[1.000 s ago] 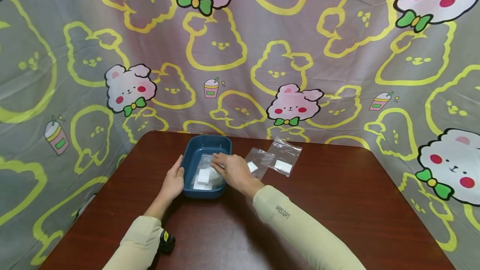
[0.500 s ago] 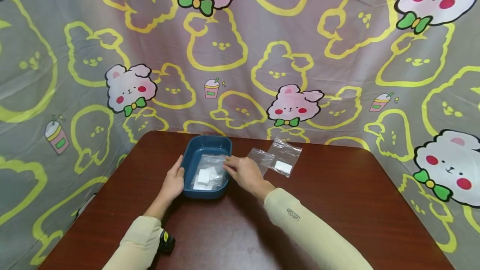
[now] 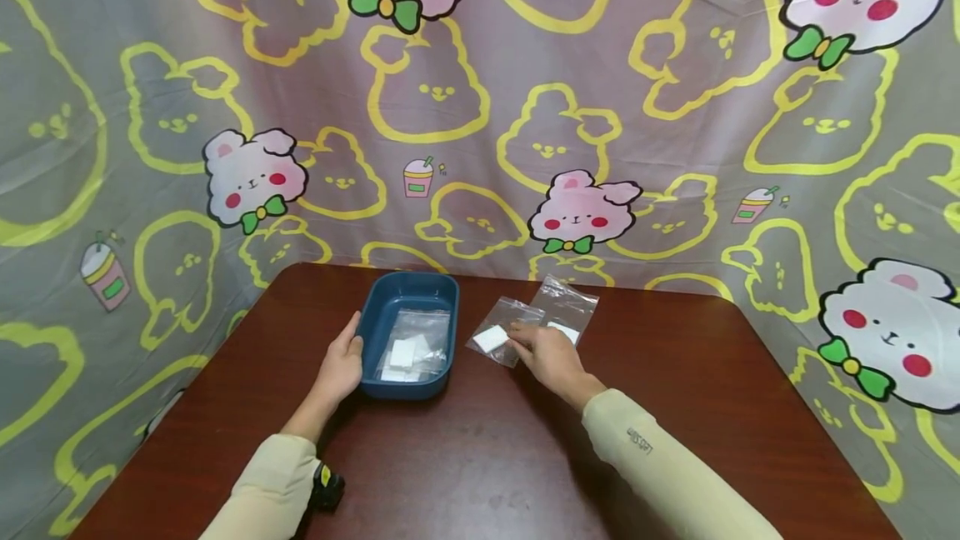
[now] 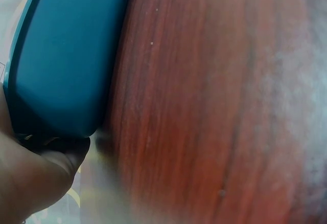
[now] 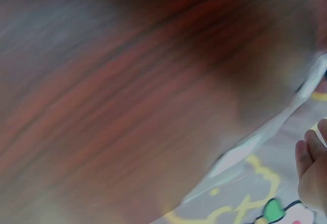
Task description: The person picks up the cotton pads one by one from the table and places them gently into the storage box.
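My left hand (image 3: 341,363) holds the left side of a dark blue plastic bin (image 3: 405,391); in the left wrist view the thumb (image 4: 36,178) lies at the bin's end. Several clear zip bags (image 3: 423,325) with white flat pieces lie inside it. My right hand (image 3: 553,358), fingers loosely bent, is over two more bags on the table. The nearer zip bag (image 3: 517,312) has a white rectangular piece (image 3: 491,338) in it, and the fingertips overlap its right side. Behind, a second zip bag (image 3: 566,298) is partly covered by the hand. The right wrist view shows fingers (image 5: 302,155) apart from a bag.
The reddish-brown wooden table (image 3: 480,457) has rounded far corners. A patterned cloth (image 3: 480,107) hangs behind it and along both sides. A small black device (image 3: 327,486) sits by the left sleeve.
My right hand has left the bin's right rim and moved right, to the bags on the table. The bags inside the bin are now uncovered. My left hand stays on the bin.
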A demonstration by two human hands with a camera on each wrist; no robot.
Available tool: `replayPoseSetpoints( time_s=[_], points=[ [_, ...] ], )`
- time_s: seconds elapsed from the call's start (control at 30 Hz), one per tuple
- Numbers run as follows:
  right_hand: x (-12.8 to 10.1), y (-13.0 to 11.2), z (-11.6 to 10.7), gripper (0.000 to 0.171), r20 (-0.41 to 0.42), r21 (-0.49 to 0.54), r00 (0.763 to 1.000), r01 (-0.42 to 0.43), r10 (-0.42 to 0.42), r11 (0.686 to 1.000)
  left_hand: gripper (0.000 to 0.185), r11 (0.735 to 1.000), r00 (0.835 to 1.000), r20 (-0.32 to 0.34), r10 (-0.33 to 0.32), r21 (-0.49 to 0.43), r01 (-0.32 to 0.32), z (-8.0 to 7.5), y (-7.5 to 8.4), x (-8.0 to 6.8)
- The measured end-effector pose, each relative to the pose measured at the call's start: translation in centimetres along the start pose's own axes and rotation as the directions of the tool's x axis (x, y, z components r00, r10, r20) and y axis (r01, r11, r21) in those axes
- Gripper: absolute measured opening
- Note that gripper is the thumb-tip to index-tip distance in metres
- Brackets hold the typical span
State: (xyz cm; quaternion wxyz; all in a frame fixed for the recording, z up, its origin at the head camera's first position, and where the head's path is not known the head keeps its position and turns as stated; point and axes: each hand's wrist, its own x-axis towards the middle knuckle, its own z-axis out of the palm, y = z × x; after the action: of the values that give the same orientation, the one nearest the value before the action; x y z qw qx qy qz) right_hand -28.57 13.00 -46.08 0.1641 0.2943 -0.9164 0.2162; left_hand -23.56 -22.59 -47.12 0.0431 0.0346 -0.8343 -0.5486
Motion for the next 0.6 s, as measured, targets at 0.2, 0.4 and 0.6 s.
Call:
replayPoseSetpoints(
  time_s=[0.2,0.4,0.6],
  points=[
    [-1.7,3.5,-0.8,0.017,-0.02,-0.06,0.997,-0.081,0.079,0.995,0.054,1.0,1.0,0.002,-0.01,0.004,0.01,0.0,0.0,-0.1],
    [-3.0,6.2,-1.4,0.017,-0.012,-0.078,0.983,-0.184,0.183,0.98,0.054,1.0,1.0,0.001,-0.004,0.005,0.004,0.0,0.1,-0.2],
    [-3.3,7.9,-2.3,0.025,-0.031,-0.061,0.962,-0.274,0.272,0.96,0.054,1.0,1.0,0.001,-0.006,-0.004,0.006,0.3,0.2,-0.2]
  ],
)
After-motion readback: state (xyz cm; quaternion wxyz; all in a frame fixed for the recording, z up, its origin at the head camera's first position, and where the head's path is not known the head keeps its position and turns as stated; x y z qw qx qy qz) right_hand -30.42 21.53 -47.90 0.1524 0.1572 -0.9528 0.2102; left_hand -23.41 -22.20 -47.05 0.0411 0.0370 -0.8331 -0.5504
